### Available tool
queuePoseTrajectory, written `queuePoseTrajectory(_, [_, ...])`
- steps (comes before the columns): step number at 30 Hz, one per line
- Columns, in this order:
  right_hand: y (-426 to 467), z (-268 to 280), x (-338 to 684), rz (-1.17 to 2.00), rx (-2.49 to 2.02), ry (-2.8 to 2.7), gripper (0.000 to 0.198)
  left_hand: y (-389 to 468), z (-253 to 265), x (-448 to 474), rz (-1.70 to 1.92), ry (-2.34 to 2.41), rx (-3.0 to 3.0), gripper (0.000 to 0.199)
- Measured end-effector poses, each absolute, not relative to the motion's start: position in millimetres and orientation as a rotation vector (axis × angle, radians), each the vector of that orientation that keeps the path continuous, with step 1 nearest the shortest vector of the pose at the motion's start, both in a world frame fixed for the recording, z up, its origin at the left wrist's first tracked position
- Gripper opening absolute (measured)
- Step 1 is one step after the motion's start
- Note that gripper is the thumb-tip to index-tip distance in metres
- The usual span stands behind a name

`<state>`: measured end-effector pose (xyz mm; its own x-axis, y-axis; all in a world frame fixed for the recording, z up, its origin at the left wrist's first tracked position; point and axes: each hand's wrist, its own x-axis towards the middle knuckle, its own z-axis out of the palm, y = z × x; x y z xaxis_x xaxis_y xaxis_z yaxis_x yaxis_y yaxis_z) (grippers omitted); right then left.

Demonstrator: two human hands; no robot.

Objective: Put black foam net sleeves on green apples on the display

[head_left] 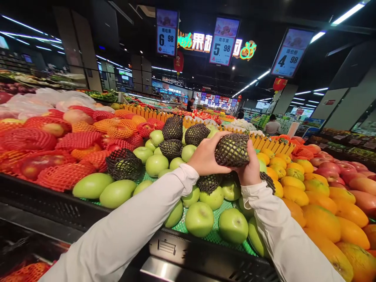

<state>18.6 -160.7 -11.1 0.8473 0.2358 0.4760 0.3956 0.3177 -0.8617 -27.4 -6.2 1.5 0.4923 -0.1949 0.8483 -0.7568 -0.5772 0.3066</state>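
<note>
Head view: my left hand [205,156] and right hand [249,170], fingers of both closed, grip 1 netted apple [232,150] above the green apples [199,217]. Oranges [323,219] lie to the right, red-netted fruit [64,152] to the left, and 3 price signs [225,41] hang overhead.
</note>
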Motion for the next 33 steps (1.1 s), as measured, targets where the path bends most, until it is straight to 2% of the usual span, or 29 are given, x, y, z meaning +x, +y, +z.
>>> queuePoseTrajectory(4, [-165.8, -3.8, 7.8, 0.171, -1.397, -0.749, 0.091, -1.3, 2.3, -19.7, 1.179, -0.381, 1.738, 0.087])
queuePoseTrajectory(9, [-164.3, -4.0, 1.0, -0.137, -1.356, -0.749, 0.07, 32.9, 20.4, -5.3, 1.454, 0.242, 1.361, 0.088])
queuePoseTrajectory(15, [-162.8, -3.8, 5.8, -0.197, -1.333, -0.732, 0.062, 81.6, 31.1, 7.8, 1.264, 0.857, 1.235, 0.072])
queuePoseTrajectory(18, [-163.7, -3.7, 7.5, -0.208, -1.321, -0.726, 0.061, 97.8, 25.4, 9.2, 1.203, 1.009, 1.158, 0.072])
queuePoseTrajectory(21, [-164.2, -3.9, 7.6, -0.22, -1.315, -0.728, 0.06, 107.0, 20.0, 5.6, 1.289, 1.115, 1.128, 0.076])
queuePoseTrajectory(27, [-165.3, -3.9, 8.9, -0.226, -1.297, -0.726, 0.06, 107.7, 19.8, -1.4, 1.385, 1.251, 1.461, 0.057])
queuePoseTrajectory(33, [-164.3, -1.5, 6.2, -0.225, -1.303, -0.706, 0.061, 101.8, 25.2, 2.8, 1.266, 1.285, 1.546, 0.072])
